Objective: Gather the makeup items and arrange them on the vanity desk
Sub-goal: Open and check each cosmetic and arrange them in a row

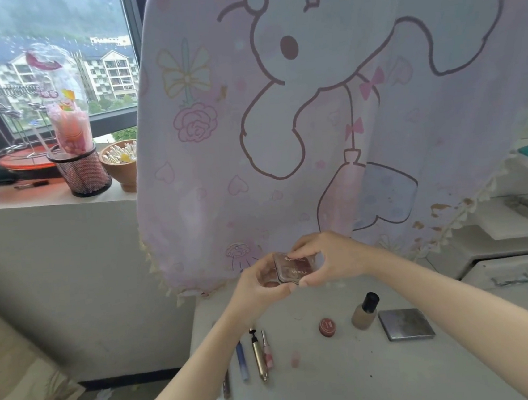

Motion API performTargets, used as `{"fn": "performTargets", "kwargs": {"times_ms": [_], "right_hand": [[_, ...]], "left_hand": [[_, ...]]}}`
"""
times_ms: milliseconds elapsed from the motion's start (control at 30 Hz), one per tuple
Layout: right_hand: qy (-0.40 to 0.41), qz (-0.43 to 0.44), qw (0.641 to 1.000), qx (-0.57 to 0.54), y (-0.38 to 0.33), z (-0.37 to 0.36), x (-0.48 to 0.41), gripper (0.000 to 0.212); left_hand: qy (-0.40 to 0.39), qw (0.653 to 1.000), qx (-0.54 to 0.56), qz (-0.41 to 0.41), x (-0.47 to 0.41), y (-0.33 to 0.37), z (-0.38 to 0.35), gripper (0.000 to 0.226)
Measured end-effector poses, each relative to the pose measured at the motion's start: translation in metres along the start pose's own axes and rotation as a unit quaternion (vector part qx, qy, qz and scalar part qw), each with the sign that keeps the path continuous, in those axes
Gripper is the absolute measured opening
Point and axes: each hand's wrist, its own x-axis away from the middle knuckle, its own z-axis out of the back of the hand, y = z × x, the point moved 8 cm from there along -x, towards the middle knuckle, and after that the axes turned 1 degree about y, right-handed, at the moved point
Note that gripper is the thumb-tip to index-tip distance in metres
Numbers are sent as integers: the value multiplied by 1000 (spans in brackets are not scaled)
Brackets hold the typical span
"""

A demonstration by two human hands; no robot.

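A small brown-toned palette with a clear lid sits in the air just above the back of the white vanity desk, held between both hands. The left hand curls its fingers round the palette's left side; the right hand pinches the right side, thumb at the lower corner and fingers over the top edge. Below them on the desk, towards the right, stand a round red pot, a foundation bottle with a black cap and, just beside the bottle, a flat grey compact. To the left lie slim items in a row: a gold tube, a pink lip gloss, a blue pen and a dark pencil partly hidden by the left forearm. Behind the hands hangs a pink cartoon-printed cloth. On the windowsill at the left are a black mesh holder and a bowl of cotton swabs
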Motion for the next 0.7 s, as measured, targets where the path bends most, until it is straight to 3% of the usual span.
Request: {"fn": "performTargets", "kwargs": {"times_ms": [400,633,700], "right_hand": [[-27,-8,999,-31,2,-5,-11,36],[-35,-69,984,-160,29,-14,-21,34],[-17,-79,979,-188,39,-18,-25,24]], "left_hand": [[5,998,64,7,3,-13,7,46],[1,998,41,47,1,-32,16,57],[2,998,15,64,3,-40,17,66]]}}
